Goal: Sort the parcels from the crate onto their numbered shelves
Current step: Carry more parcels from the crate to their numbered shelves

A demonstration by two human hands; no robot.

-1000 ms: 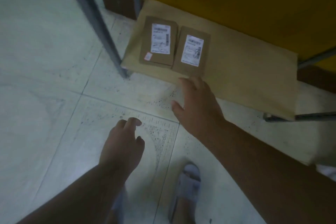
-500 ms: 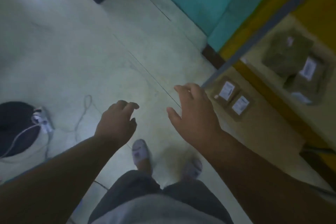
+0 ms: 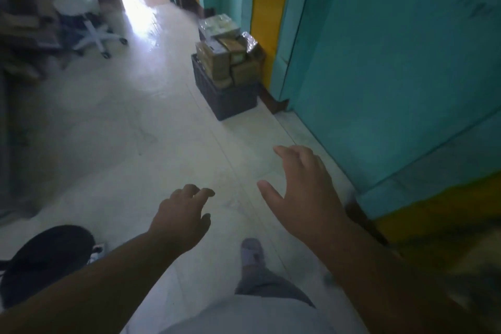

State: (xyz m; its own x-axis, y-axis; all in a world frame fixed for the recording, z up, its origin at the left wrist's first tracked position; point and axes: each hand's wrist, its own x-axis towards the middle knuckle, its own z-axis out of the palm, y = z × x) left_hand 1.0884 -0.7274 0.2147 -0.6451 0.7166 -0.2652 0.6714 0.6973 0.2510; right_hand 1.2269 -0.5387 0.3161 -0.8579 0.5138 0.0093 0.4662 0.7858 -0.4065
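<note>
A dark plastic crate stands on the floor ahead, against the wall, piled with several brown parcels. My left hand hovers over the floor with its fingers loosely curled and holds nothing. My right hand is held out to its right, fingers spread, also holding nothing. Both hands are well short of the crate. The shelves are out of view apart from a blurred edge at the lower right.
A teal and yellow wall runs along the right. A white wheeled stool and stacked cardboard stand at the far left. A black bag lies on the floor at lower left. My sandalled foot is below the hands.
The view has swung left from the low shelf with two labelled parcels to the corridor and the crate. Both hands stayed empty and rose with the turn.
</note>
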